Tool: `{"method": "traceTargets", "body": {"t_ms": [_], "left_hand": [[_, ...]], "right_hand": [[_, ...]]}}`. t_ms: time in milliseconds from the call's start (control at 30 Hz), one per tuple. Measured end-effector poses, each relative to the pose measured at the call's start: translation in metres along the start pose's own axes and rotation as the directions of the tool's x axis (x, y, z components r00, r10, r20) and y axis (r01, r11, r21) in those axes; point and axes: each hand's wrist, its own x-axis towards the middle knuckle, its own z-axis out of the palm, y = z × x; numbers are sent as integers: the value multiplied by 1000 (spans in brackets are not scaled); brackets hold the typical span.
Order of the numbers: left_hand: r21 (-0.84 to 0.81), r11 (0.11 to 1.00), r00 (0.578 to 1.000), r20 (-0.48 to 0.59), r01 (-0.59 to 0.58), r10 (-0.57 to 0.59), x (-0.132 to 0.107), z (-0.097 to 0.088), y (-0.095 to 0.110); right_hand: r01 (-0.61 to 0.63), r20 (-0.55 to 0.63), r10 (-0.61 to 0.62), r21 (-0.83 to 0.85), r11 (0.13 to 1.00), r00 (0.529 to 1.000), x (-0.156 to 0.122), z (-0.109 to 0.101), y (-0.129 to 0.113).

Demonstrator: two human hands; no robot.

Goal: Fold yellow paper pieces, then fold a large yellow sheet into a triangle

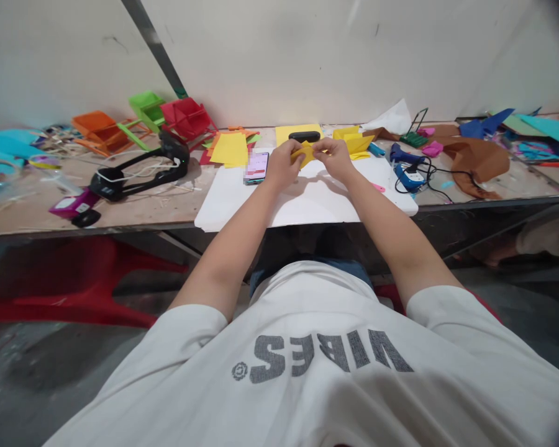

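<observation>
Between my two hands is a small folded piece of yellow paper (304,151), held just above a white board (242,202). My left hand (283,164) has its fingers closed on the left side of the paper. With a pinch, my right hand (334,159) grips the paper's right side. A phone (257,166) with a lit screen lies on the board beside my left hand. Behind my hands are a black oblong case (304,136) and a flat yellow sheet (284,133). More folded yellow paper (358,144) stands to the right of my right hand.
Orange (95,129), green (149,107) and red (186,118) folded models stand at the back left. Nearer are a black stand (140,171) and a purple device (72,203). On the right lie a blue glue gun (403,155), a power socket (410,177) with cables, and brown material (482,158).
</observation>
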Motion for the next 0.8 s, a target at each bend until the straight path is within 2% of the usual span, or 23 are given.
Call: {"method": "traceTargets", "body": {"t_ms": [200, 300, 500, 633, 800], "left_hand": [[23, 1000, 1000, 7, -15, 15, 2, 2, -4], [44, 999, 1000, -2, -8, 8, 2, 2, -5], [-19, 1000, 999, -28, 15, -15, 3, -1, 0], [-40, 999, 997, -77, 26, -29, 4, -3, 4], [-77, 996, 995, -83, 44, -50, 6, -2, 6]], "right_hand": [[35, 14, -35, -29, 999, 999, -1, 0, 4], [64, 32, -65, 8, 998, 997, 1, 0, 12], [33, 62, -39, 90, 995, 997, 4, 2, 25], [35, 52, -37, 46, 998, 998, 3, 0, 22], [-3, 39, 3, 0, 1000, 999, 1, -3, 18]]}}
